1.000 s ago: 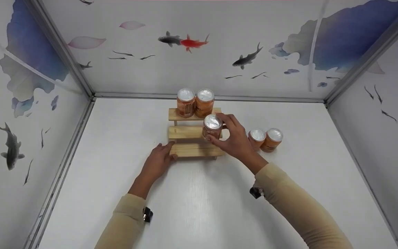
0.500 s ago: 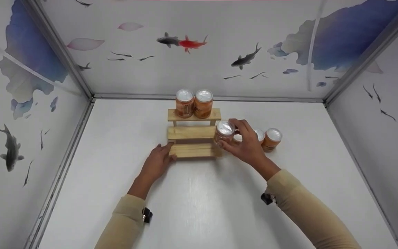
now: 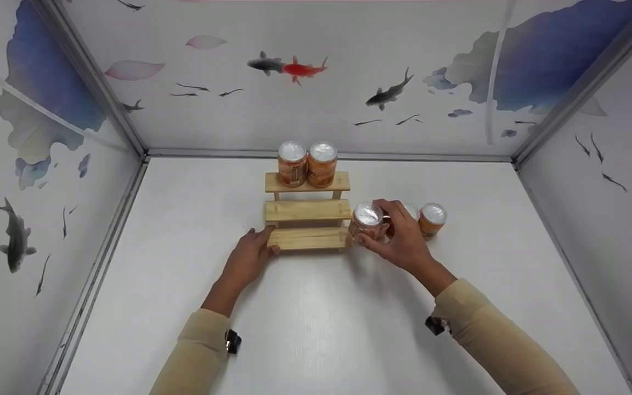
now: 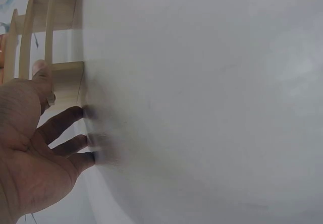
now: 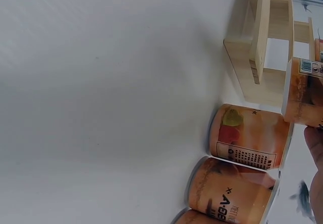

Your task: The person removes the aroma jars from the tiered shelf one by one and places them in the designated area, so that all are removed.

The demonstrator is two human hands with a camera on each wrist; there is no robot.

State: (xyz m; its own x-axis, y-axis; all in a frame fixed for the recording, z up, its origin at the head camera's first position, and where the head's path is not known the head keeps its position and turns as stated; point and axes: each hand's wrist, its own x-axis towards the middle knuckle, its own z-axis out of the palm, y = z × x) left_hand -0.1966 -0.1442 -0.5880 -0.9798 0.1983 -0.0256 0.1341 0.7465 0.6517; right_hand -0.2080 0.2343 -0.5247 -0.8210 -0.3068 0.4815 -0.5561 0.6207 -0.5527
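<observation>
In the head view my right hand (image 3: 401, 236) grips an orange-labelled can (image 3: 368, 219) with a silvery top, between thumb and fingers. That can is raised just right of the wooden three-step rack (image 3: 308, 210); the right wrist view has the held can (image 5: 303, 93) above a row of standing cans (image 5: 250, 135). My left hand (image 3: 248, 258) holds the left end of the lowest step, thumb at its front and a finger behind. In the left wrist view the thumb lies against the rack (image 4: 68, 77), while other fingers of the left hand (image 4: 40, 153) touch the table.
Two similar cans (image 3: 321, 164) stand side by side on the top step. Right of the rack, more cans (image 3: 433, 221) stand on the white table (image 3: 305, 329), partly hidden by the right hand. Printed walls (image 3: 316, 109) enclose the back and sides.
My right hand has carried the can from over the rack's middle step to the right and toward me, clear of the steps. The left hand stays at the rack's end.
</observation>
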